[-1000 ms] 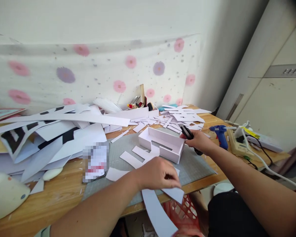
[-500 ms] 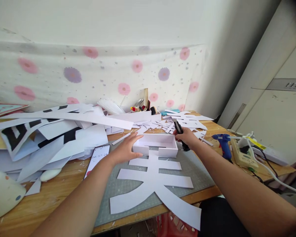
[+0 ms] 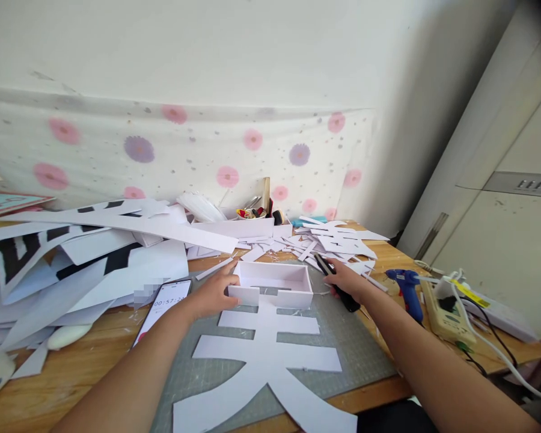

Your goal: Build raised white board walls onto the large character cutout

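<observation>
A white foam-board piece (image 3: 267,346) with side bars and two curved legs lies on the grey cutting mat (image 3: 358,355). At its far end, upright strips form a shallow open box (image 3: 296,299). My left hand (image 3: 216,291) grips the box's left end, thumb at the front and fingers behind. To the right of the box, my right hand (image 3: 346,282) is closed around a black utility knife (image 3: 343,297), which slants over the mat, apart from the box. Whether its blade is out cannot be made out.
White board sheets (image 3: 139,270) are heaped at the left, beside a phone (image 3: 165,307) showing a timer. Offcuts (image 3: 338,240) cover the back. A blue glue gun (image 3: 408,291) and a power strip (image 3: 442,310) sit at the right. A tool box (image 3: 234,228) stands against the wall.
The camera view has tilted up slightly. My left hand has closed from spread fingers onto the box's left end. My right hand has drawn the knife away from the box's right end.
</observation>
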